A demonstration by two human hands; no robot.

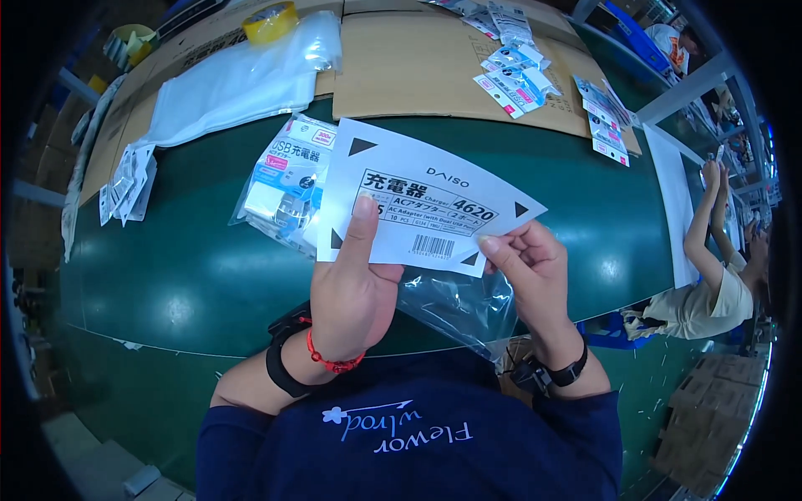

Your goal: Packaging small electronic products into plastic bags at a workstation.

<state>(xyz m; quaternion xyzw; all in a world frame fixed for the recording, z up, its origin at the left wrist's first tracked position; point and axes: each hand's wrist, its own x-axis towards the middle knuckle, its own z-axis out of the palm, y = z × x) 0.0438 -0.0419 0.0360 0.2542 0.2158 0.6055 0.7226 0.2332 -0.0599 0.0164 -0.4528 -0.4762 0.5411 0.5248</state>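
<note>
A white paper label sheet (pixel 401 154) with black corner triangles, a boxed block of print and a barcode is held up over the green table. My left hand (pixel 355 292) grips its lower left side, thumb flat on the front and fingers mostly hidden behind. At the lower right corner my right hand (pixel 535 271) pinches the sheet between thumb and fingers. Behind the label, a clear bag of packaged chargers (pixel 280 196) in white and blue lies on the table, partly covered. A loose clear plastic portion (pixel 459 305) shows below the sheet, near my body.
Flattened cardboard (pixel 409 71) covers the table's far side. Upon it lie a stack of clear plastic bags (pixel 234 96), a yellow tape roll (pixel 270 22) and several blister packs (pixel 518 83). More packs (pixel 129 184) rest at left. Another person (pixel 710 292) works at right.
</note>
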